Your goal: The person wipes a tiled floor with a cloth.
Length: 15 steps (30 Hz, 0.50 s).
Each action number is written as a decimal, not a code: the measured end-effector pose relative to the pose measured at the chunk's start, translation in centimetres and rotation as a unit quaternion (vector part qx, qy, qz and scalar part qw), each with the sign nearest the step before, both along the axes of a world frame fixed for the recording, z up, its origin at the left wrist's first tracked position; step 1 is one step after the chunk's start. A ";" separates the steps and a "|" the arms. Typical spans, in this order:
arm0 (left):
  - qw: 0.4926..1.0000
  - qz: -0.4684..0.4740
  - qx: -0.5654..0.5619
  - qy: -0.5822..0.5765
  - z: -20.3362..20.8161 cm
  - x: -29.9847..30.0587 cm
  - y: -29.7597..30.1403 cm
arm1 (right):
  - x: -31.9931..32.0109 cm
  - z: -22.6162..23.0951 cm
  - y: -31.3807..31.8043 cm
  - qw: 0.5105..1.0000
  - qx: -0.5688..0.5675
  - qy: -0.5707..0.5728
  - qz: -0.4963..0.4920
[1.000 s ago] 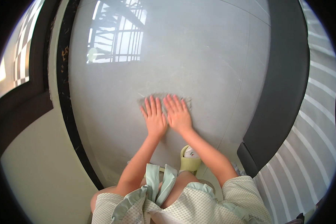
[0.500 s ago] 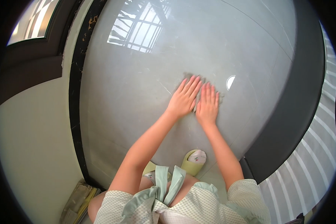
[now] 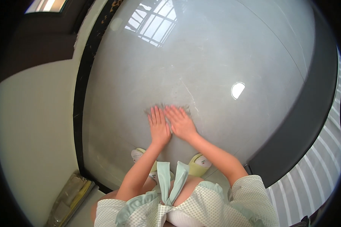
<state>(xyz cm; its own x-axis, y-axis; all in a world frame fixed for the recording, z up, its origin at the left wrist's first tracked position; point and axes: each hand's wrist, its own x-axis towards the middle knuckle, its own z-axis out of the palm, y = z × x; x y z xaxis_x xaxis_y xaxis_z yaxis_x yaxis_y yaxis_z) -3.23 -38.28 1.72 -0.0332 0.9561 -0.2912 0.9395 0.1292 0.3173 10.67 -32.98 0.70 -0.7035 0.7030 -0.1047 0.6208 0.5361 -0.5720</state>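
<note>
While a grey cloth [image 3: 163, 106] is mostly hiding beneath the left hand [image 3: 159, 126] and right hand [image 3: 182, 124], only its blurred edge is showing ahead of them; both are lying flat, fingers outstretched.

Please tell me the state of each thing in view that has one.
Grey cloth: under both hands, mostly hidden
Left hand: open, palm down on cloth
Right hand: open, palm down on cloth
Floor: shiny, reflecting light
Green slippers: worn with socks
</note>
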 end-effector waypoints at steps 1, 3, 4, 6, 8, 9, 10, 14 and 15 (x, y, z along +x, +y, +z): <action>1.000 0.009 0.002 0.003 0.1 -0.5 -2.5 | -0.1 0.0 -2.1 1.000 0.002 0.003 0.009; 0.999 -0.030 -0.015 0.040 -0.3 -1.0 -5.8 | -0.2 -0.1 -4.9 0.999 0.023 0.008 0.043; 0.999 -0.022 -0.014 0.042 -0.3 -1.1 -6.1 | -0.4 -0.1 -5.0 0.998 0.024 0.010 0.051; 0.999 -0.005 -0.022 0.026 -0.3 -1.1 -6.6 | -0.5 0.0 -5.1 0.998 0.028 0.006 0.054; 1.000 -0.015 -0.001 0.006 -0.2 -1.4 -5.8 | -0.2 -0.6 -4.7 0.998 0.033 0.021 0.046; 0.999 -0.032 0.018 -0.014 -0.4 -1.7 -5.1 | 0.0 -1.0 -4.3 0.998 0.036 0.037 0.030; 0.999 -0.026 0.017 -0.014 -0.2 -1.8 -3.8 | 0.2 -1.2 -3.3 0.998 0.035 0.037 0.036; 0.992 -0.095 0.080 -0.004 0.1 -1.2 6.6 | 0.7 -1.2 4.7 0.996 0.072 0.005 -0.046; 0.990 -0.099 0.102 0.000 0.0 -1.4 9.1 | 0.2 -0.9 6.8 0.994 0.087 -0.012 -0.064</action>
<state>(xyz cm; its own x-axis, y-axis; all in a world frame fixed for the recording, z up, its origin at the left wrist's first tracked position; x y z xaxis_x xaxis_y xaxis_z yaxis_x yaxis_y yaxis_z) -4.59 -29.21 1.73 0.1600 0.9829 -0.0915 0.9400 -0.1234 0.3179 10.87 -26.21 -0.25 -0.6066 0.7949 0.0114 0.7020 0.5424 -0.4615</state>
